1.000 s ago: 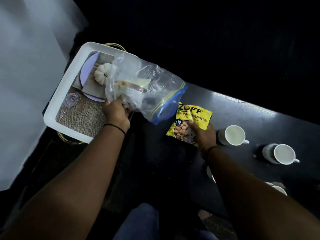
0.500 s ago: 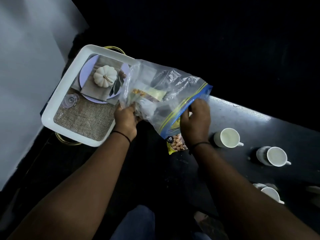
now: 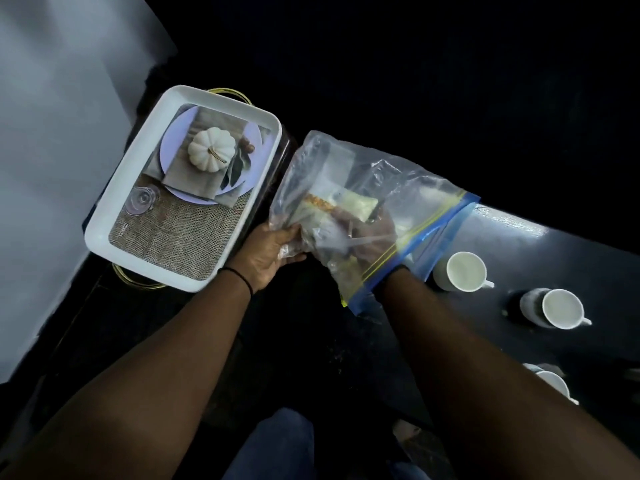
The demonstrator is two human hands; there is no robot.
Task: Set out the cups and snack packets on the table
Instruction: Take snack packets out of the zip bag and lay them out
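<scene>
A clear zip bag [image 3: 349, 168] with a blue and yellow seal hangs over the left end of the dark table [image 3: 540, 244]. My left hand [image 3: 270, 254] grips its lower corner from outside. Pushed in through the mouth up to the wrist, my right hand [image 3: 370, 233] shows blurred through the plastic, its fingers at a pale snack packet [image 3: 358, 206] inside. Whether they hold the packet is unclear. Three white cups stand on the table to the right: one by the bag [image 3: 465, 271], one further right [image 3: 562, 308], one at the near edge [image 3: 554, 382].
A white tray [image 3: 104, 216] sits to the left, printed or laid with a plate, a white pumpkin [image 3: 211, 154], a glass [image 3: 140, 200] and burlap. A pale wall runs along the left. My knee shows at the bottom.
My right hand left the yellow packet on the table, took the bag's mouth, and has now gone inside the bag. The bag swung right and covers that packet.
</scene>
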